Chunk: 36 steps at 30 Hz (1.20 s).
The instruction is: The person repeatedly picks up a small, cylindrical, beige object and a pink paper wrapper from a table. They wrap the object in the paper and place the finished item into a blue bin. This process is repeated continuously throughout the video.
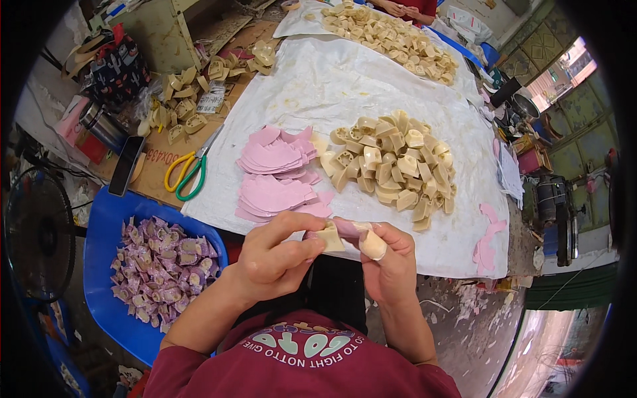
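Just past the front edge of the cloth-covered table, my two hands meet in front of my chest. My left hand pinches a small beige moulded piece between thumb and fingers. My right hand, its thumb wrapped in a pale covering, closes on the other side of that piece. Something pink, partly hidden by the fingers, shows between the hands; I cannot tell whether it is a sheet. Beyond them lie two fanned stacks of pink cut sheets and a heap of similar beige pieces.
At lower left stands a blue tub of purple-pink covered pieces. Scissors with yellow and green handles and a phone lie left of the cloth. Farther off is another beige heap, with another person's hands behind it.
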{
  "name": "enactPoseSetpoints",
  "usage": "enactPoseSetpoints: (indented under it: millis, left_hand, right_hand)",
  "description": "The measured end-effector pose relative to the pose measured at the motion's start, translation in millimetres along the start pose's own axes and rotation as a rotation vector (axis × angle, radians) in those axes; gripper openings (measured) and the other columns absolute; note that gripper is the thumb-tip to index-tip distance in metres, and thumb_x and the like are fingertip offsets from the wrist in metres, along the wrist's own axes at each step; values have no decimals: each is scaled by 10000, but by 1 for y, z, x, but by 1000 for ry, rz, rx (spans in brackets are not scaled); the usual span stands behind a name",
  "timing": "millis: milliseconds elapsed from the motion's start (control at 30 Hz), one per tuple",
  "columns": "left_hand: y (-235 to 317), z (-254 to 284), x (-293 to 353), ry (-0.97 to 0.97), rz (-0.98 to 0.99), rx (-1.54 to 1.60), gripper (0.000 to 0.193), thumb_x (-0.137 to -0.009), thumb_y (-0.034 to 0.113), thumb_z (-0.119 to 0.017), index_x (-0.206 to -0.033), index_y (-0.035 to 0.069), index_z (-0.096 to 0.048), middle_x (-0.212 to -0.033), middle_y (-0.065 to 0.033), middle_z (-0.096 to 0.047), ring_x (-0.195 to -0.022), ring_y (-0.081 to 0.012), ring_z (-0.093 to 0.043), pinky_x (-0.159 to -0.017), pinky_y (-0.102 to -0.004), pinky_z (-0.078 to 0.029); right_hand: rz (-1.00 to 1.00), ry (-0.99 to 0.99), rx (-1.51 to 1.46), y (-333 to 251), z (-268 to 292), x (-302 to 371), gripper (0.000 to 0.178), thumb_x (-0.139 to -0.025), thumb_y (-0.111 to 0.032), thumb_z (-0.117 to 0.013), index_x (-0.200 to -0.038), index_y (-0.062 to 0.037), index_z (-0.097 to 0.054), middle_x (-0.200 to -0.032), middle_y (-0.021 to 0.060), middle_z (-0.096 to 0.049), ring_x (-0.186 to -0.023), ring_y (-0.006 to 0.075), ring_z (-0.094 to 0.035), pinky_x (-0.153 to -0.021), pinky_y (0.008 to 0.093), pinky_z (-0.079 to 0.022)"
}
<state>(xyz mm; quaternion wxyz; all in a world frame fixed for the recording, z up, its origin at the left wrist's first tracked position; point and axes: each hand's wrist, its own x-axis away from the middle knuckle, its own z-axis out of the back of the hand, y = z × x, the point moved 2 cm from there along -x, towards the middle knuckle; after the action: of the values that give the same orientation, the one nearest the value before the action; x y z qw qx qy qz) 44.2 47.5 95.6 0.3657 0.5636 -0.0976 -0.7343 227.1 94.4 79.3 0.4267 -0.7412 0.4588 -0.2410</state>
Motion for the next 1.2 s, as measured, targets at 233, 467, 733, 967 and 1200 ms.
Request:
enactPoseSetpoints:
  millis: [233, 467, 733, 967, 1200]
  left_hand:
    - [-6, -11, 0, 76, -50, -86, 337, -642, -116, -682, -949, 0, -608, -1025, -201, -616, -808, -304, -648, -652, -343, -545]
    - [-12, -11, 7, 121, -49, 46, 313, -677, -108, -679, -955, 20, -616, -1073, -212, -611, -902, -324, -648, -744, -368, -548]
    - [-8, -22, 15, 116, -3, 178, 326, -687, -99, -698, -971, 45, -626, -1212, -231, -531, -1109, -348, -572, -904, -427, -497]
    - [17, -9, 17, -39, 5, 355, 285, -729, -85, -693, -970, 51, -629, -1204, -235, -523, -1094, -359, -582, -867, -390, -539]
    - [4, -13, -1, 152, -4, 278, 347, -734, -144, -657, -1019, 47, -602, -1244, -244, -463, -1101, -333, -577, -879, -410, -550]
  right_hand:
    - [128, 30, 218, -1, -13, -2, 233, -904, -34, -573, -1100, 72, -641, -1119, 189, -663, -1069, 226, -626, -965, 340, -461]
    - [60, -114, -150, -1, 5, -10, 410, -904, -167, -630, -1234, 62, -550, -1279, 215, -566, -1224, 287, -531, -1070, 409, -371]
    - [61, -112, -100, 14, -7, -3, 445, -903, -188, -636, -1268, 48, -536, -1350, 222, -503, -1258, 277, -496, -1071, 386, -372]
    - [-9, 138, 2, 17, 31, -16, 364, -977, -258, -487, -1089, 69, -603, -1180, 242, -611, -1037, 268, -632, -928, 374, -498]
    - [-12, -150, -104, 13, 10, -4, 741, -870, -488, -621, -1364, 27, -422, -1395, 198, -457, -1287, 307, -458, -1092, 435, -330]
